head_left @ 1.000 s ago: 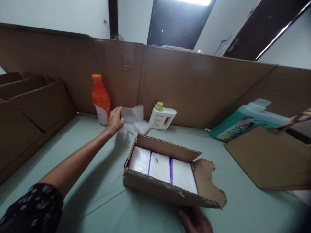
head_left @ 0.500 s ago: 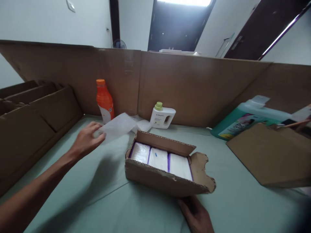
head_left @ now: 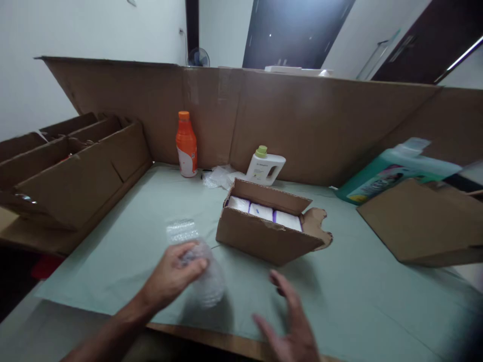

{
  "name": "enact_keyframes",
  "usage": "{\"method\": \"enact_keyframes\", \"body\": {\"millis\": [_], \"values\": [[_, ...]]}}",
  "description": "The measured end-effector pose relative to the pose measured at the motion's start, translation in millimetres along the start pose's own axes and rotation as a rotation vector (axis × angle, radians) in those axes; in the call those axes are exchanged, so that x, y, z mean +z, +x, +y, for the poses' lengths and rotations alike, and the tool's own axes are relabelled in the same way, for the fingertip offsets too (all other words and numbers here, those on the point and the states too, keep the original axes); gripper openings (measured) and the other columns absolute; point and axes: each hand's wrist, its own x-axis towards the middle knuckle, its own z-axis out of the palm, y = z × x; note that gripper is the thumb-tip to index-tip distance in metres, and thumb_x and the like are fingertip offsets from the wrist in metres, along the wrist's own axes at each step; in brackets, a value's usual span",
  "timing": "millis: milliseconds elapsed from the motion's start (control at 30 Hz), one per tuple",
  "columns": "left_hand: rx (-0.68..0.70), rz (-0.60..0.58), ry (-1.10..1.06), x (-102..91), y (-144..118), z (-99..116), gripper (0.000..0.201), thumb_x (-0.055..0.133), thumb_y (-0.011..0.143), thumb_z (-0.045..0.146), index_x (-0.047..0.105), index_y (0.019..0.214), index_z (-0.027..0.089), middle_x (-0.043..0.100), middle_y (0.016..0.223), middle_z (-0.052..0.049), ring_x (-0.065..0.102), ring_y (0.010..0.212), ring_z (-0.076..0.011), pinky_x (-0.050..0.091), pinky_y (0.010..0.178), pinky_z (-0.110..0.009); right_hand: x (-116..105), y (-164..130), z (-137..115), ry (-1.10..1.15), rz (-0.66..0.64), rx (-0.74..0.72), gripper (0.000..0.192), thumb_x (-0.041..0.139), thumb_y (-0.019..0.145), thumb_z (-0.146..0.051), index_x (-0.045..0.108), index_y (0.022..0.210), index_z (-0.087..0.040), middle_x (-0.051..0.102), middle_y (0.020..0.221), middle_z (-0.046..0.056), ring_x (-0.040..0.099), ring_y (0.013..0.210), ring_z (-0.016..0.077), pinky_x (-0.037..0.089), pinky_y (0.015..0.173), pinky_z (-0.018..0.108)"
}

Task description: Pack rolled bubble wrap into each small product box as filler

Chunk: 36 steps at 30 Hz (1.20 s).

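While the left hand (head_left: 171, 274) closes its grip around a crumpled sheet of clear bubble wrap (head_left: 199, 271), the sheet hangs just above the near edge of the bench (head_left: 151, 221), part of it bunched in the fingers and part sticking up behind them. The right hand (head_left: 292, 324) is beside it, its grip released, fingers spread and holding nothing, hovering a little short of the open cardboard box (head_left: 264, 236). That box sits on the pale green cover in the middle of the bench, flaps up, one flap torn ragged, with 3 white packs (head_left: 262, 211) lying side by side inside. Behind the box, against the tall cardboard wall (head_left: 302, 120), an orange bottle (head_left: 186, 145) stands upright, a white jug with a green cap (head_left: 265, 167) stands near it, and more loose plastic wrap (head_left: 219, 176) lies between the 2. To the right a large teal refill bottle (head_left: 388, 171) lies tilted behind a flat piece of cardboard (head_left: 422, 226). On the left, several folded cardboard boxes (head_left: 75, 171) are stacked along the bench's edge.
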Motion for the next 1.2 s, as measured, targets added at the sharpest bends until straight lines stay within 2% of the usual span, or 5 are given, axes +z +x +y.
{"method": "enact_keyframes", "body": {"millis": [133, 367, 567, 1000, 1200], "values": [[0.221, -0.275, 0.029, 43.5, -14.4, 5.5, 0.024, 0.060, 0.084, 0.035, 0.058, 0.065, 0.020, 0.060, 0.071, -0.002, 0.058, 0.071, -0.0177, 0.048, 0.067, -0.030, 24.7, -5.7, -32.9, 0.208, -0.073, 0.029, 0.064, 0.069, 0.083, -0.038, 0.054, 0.142, -0.020, 0.068, 0.130, 0.013, 0.068, 0.114, 0.0309, 0.056, 0.096, 0.040], [0.507, -0.077, 0.400, 30.8, -15.6, -37.4, 0.064, 0.076, 0.074, 0.035, 0.056, 0.134, 0.023, 0.059, 0.139, -0.015, 0.049, 0.133, -0.0365, 0.033, 0.115, -0.055, 12.6, 15.4, -41.9, 0.520, -0.013, 0.589, 0.036, 0.067, 0.085, -0.052, 0.078, 0.087, -0.018, 0.076, 0.077, 0.006, 0.069, 0.070, 0.0222, 0.057, 0.064, 0.028], [0.249, -0.583, 0.531, 33.2, 2.2, -67.7, 0.009, 0.057, 0.077, 0.020, 0.065, 0.073, 0.022, 0.070, 0.080, -0.002, 0.065, 0.084, -0.0216, 0.049, 0.093, -0.037, -20.5, -12.2, -35.1, 0.567, 0.253, 0.665, 0.034, 0.077, 0.076, -0.053, 0.078, 0.083, -0.019, 0.078, 0.079, 0.009, 0.071, 0.073, 0.0249, 0.059, 0.068, 0.032], [0.101, -0.304, 0.829, -43.4, 46.2, -41.5, 0.023, 0.061, 0.082, 0.038, 0.069, 0.099, 0.025, 0.068, 0.072, 0.000, 0.064, 0.067, -0.0207, 0.044, 0.065, -0.029, -21.5, -38.9, 20.8, -0.001, 0.314, 0.615, 0.038, 0.061, 0.085, -0.058, 0.067, 0.081, -0.021, 0.073, 0.077, 0.007, 0.066, 0.077, 0.0245, 0.052, 0.074, 0.036], [0.280, -0.082, 0.720, -25.6, 71.9, -78.6, 0.059, 0.064, 0.081, 0.039, 0.055, 0.138, 0.023, 0.060, 0.138, -0.014, 0.059, 0.123, -0.0320, 0.047, 0.102, -0.045, -29.1, -33.3, 54.6, -0.459, 0.241, 0.400, 0.060, 0.053, 0.088, -0.063, 0.062, 0.126, -0.017, 0.064, 0.134, 0.020, 0.058, 0.119, 0.0400, 0.043, 0.098, 0.057]]}}
